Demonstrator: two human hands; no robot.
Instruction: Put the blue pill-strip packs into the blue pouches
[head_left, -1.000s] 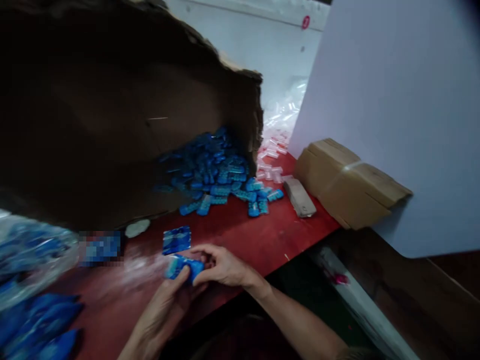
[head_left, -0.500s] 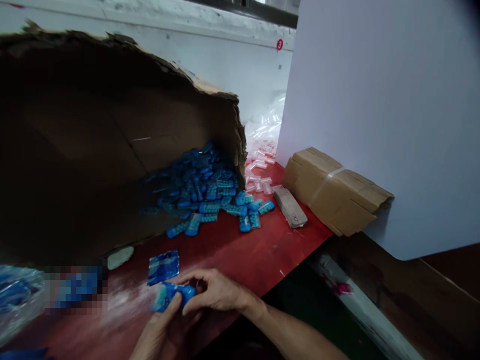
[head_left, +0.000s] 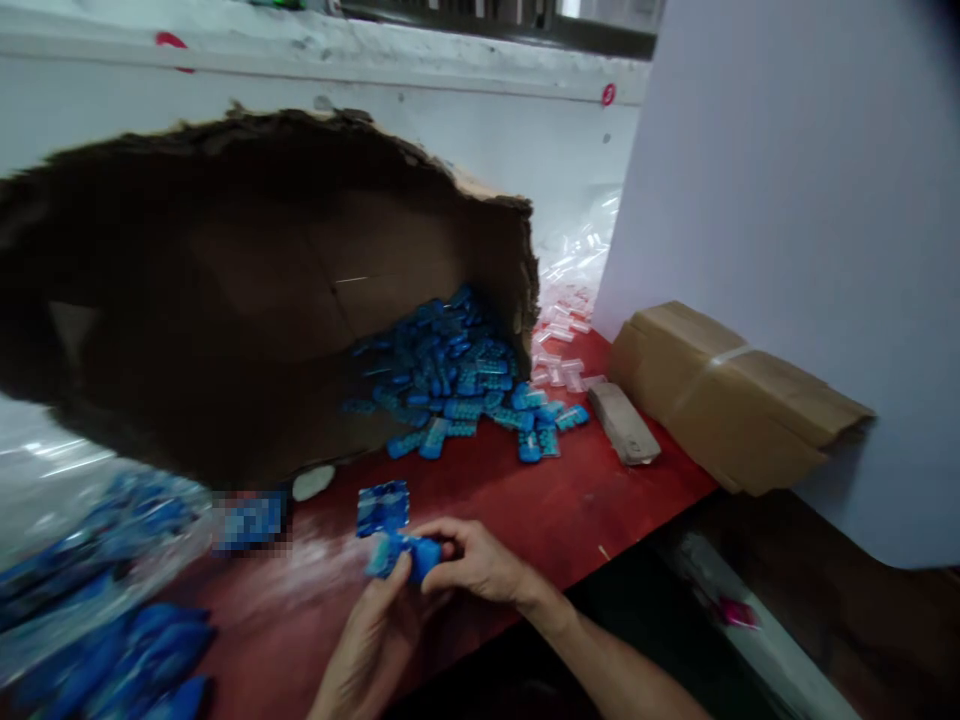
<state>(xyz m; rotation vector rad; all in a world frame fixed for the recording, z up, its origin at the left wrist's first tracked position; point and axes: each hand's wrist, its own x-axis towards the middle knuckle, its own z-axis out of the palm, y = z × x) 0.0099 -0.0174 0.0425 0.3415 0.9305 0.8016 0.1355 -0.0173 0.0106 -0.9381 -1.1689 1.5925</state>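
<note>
Head camera: the left hand [head_left: 379, 625] is closed partway around a small blue bottle [head_left: 388, 555], thumb pressed on its upper side, most of its fingers hidden underneath. The right hand [head_left: 480, 565] has its thumb and curled fingers on the bottle's right end, leaving only a narrow gap between them. The bottle lies between both hands, near the front edge of the red table [head_left: 555, 515], which slants up to the right; below that edge is dark space. Just beyond the bottle lies a flat blue packet [head_left: 383, 505]; whether they touch I cannot tell. Open red tabletop stretches from the right hand to a grey stack [head_left: 624, 425] and a strapped cardboard bundle [head_left: 735, 400], which reaches past the table edge. Behind the hands, a heap of blue bottles [head_left: 450, 400] spills from the ragged mouth of a big cardboard box [head_left: 262, 240], with a strip of tabletop between heap and packet. Small clear tubes [head_left: 559, 370] lie beside the box's right edge. To the left, a plastic bag [head_left: 161, 520] and blue pouches [head_left: 120, 660] crowd the table.
</note>
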